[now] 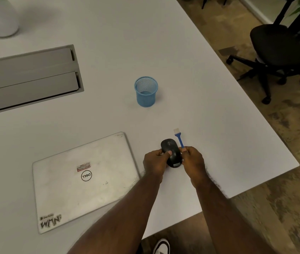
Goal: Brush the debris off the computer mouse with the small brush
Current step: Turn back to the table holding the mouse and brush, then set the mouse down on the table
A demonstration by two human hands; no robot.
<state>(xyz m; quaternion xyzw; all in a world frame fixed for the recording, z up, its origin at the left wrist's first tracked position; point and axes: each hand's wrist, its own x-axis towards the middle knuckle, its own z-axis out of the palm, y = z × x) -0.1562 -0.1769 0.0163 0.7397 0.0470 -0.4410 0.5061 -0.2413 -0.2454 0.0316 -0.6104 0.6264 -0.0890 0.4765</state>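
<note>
Head view, near to far. One white-and-black shoe (162,246) shows at the bottom edge, on the floor below the table's near edge. Two bare forearms reach over one white table (200,74), a matte surface with its corner at the right.

Left hand (154,162): fingers curled around the left side of the one black computer mouse (171,153), thumb lying on its top. The mouse sits between both hands near the front of the table, wheel end pointing away; whether it rests on the surface or is lifted slightly, cannot tell.

Right hand (193,160): fingers closed in a pinch on the lower end of the handle of the one small blue brush (179,138). The brush stands just right of the mouse, white bristles pointing away from the person, not on the mouse.

One closed silver laptop (83,180), stickers on its lid, lies left of the hands.

One blue mesh cup (146,91) stands upright farther back, well apart from the mouse.

One grey recessed panel (30,79) with two flaps sits at far left. One white planter (0,19) at the far left corner.

Room: brown patterned floor (283,162); one black office chair (277,52) at far right.
</note>
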